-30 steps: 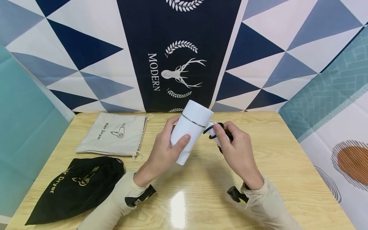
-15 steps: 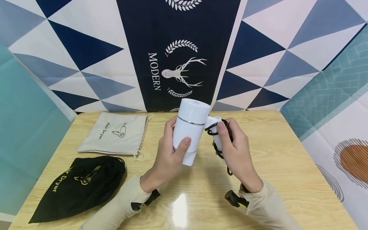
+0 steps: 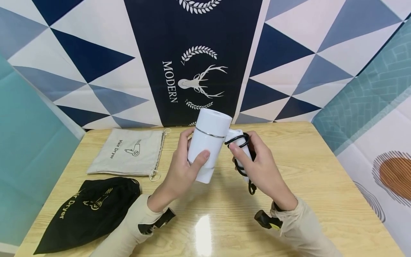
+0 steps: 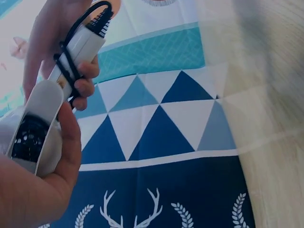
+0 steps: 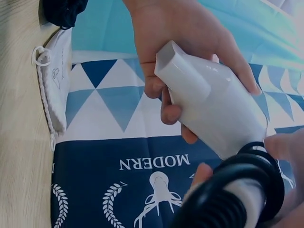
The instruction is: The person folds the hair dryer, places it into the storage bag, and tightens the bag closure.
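A white hair dryer (image 3: 209, 144) with a thin silver ring is held up over the table, tilted, its barrel in my left hand (image 3: 181, 169). The left thumb lies across the near side of the barrel and the fingers wrap behind it. My right hand (image 3: 264, 171) grips the handle (image 3: 234, 135), which has a black cord (image 3: 252, 187) wound round it. In the left wrist view, fingers curl round the handle (image 4: 85, 47) near the cord's ribbed end. The right wrist view shows the narrow nozzle (image 5: 183, 73) close to the left palm, with cord loops large in front.
At the back left of the wooden table (image 3: 308, 171) lies a light grey drawstring bag (image 3: 128, 151) printed "Hair Dryer". A black drawstring bag (image 3: 90, 214) with gold print lies nearer, beside the left forearm. A patterned cloth (image 3: 196, 43) hangs behind the table.
The dryer's barrel has turned more upright, and more of its handle and cord now show. Over the last half second both hands have shifted slightly left, keeping their grip. The bags stay put.
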Available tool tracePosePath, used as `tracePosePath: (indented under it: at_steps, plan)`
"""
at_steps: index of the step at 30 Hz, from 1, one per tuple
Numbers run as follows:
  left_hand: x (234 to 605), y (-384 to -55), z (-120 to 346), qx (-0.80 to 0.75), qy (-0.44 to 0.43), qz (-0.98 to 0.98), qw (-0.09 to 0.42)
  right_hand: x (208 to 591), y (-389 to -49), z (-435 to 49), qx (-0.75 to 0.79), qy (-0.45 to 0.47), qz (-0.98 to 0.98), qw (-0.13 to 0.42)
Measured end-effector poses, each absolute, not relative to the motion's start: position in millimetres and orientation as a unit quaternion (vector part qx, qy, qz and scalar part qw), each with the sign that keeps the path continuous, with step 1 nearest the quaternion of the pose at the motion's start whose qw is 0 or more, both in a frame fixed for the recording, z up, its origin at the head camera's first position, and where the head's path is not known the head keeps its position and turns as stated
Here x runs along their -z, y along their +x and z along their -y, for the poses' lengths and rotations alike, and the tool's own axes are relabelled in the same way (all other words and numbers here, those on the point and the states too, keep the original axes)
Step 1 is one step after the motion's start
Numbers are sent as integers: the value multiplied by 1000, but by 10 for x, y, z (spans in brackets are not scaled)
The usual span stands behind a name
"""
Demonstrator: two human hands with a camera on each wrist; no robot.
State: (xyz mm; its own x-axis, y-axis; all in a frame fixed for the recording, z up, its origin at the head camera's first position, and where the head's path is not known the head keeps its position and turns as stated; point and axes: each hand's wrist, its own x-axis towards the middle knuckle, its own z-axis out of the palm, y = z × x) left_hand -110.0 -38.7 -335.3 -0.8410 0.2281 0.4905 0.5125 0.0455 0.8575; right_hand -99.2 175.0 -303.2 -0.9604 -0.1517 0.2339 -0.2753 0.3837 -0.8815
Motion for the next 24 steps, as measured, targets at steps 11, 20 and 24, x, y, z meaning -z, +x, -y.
tracePosePath:
  at_steps: [11, 20, 24]
  plan:
    - [3160, -1074, 576, 687, -247, 682, 37, 2887, -1031, -1971, -631, 238, 736, -65]
    - [3106, -1063, 653, 698, -238, 672, 59, 2853, -1044, -2160, -658, 333, 657, -156]
    - [3123, -1072, 636, 693, -243, 676, 66, 2896, -1051, -2108, -658, 347, 659, -111]
